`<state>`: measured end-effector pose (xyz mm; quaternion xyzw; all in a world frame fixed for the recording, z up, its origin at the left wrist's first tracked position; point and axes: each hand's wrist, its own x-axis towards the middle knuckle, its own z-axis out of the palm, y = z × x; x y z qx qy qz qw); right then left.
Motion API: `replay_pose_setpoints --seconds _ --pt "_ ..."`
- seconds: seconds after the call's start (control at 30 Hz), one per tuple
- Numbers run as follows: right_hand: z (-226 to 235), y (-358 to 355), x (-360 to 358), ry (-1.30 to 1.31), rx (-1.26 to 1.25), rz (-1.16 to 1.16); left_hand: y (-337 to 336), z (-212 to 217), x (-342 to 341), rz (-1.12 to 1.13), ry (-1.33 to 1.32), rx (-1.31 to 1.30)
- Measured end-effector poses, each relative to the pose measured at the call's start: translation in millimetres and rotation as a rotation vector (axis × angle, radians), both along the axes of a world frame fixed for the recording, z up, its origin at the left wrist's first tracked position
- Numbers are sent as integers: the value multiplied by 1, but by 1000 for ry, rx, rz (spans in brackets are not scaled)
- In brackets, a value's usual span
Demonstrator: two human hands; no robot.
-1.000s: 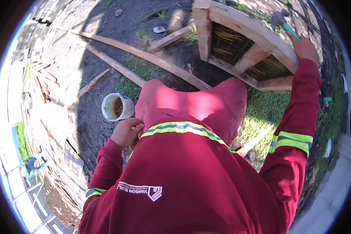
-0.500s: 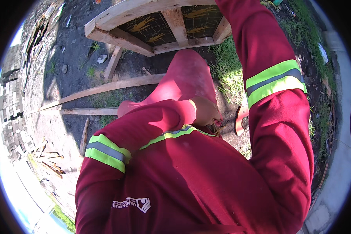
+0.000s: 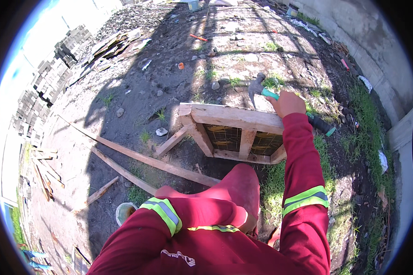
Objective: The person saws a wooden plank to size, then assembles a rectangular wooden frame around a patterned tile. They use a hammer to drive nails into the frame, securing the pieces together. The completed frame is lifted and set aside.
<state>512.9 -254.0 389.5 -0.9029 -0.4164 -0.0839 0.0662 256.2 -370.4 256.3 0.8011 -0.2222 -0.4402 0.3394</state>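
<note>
My right hand [image 3: 290,103] is wrapped round the teal and black handle of a claw hammer [image 3: 257,86]. The hammer's head points left, above the far edge of a wooden frame [image 3: 234,114]. This frame of pale boards has dark printed panels [image 3: 221,137] and stands tilted just beyond my bent knee. My left hand [image 3: 249,224] rests low by my thigh, mostly hidden behind the sleeve, so its fingers do not show.
Long wooden strips [image 3: 137,156] lie on the soil at the left. Beside my left arm stands a pale bucket [image 3: 124,212]. Grey blocks [image 3: 36,103] are stacked far left, near loose boards [image 3: 110,48]. A concrete wall [image 3: 353,41] runs along the right.
The view has tipped up, bringing the right hand and hammer into sight beyond the frame. My left hand, seen curled by my leg before, is now mostly covered.
</note>
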Motion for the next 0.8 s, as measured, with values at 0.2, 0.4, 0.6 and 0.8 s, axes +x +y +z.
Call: replay_pose_setpoints --seconds 0.2,0.4,0.6,0.8 --pt "0 0 -1 -6 -20 -7 22 -2 -6 73 125 -232" --pt "-2 -1 -2 8 -4 -13 28 -1 -3 97 206 -346" --pt "0 -4 -4 15 11 -6 49 15 -15 534 551 -866" --pt "-1 -4 -5 7 -4 -14 131 75 -19 833 130 -1165"
